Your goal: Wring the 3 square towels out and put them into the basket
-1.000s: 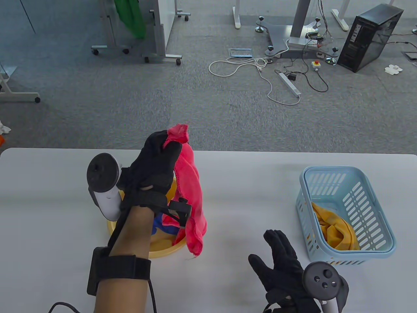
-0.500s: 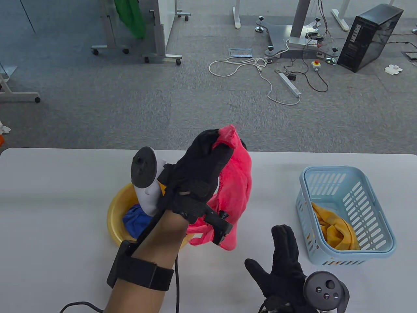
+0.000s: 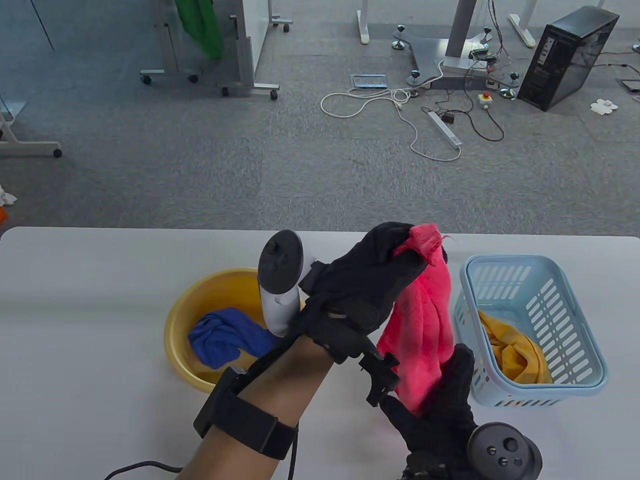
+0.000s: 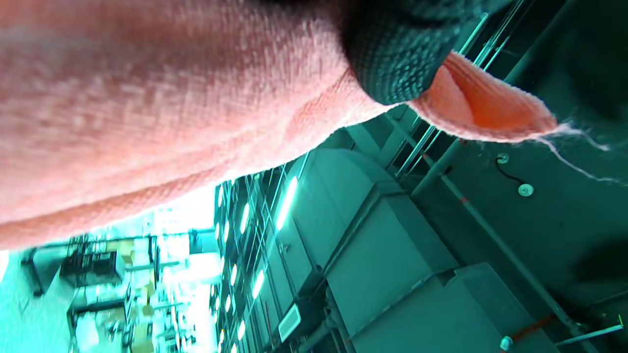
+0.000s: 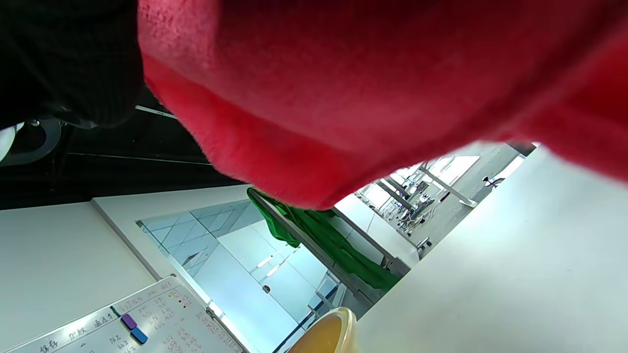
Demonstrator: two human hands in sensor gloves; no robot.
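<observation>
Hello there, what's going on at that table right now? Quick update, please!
Left hand pinches pink towel top corner, held high. Right hand at its lower end, grip unclear. Yellow towel in basket; blue towel in basin. Nothing blocking.

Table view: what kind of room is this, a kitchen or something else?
Probably a lab or workshop, not a kitchen. Behind the white table lies grey office carpet with a black computer tower, loose white and black cables and metal desk frames on wheels.
</observation>
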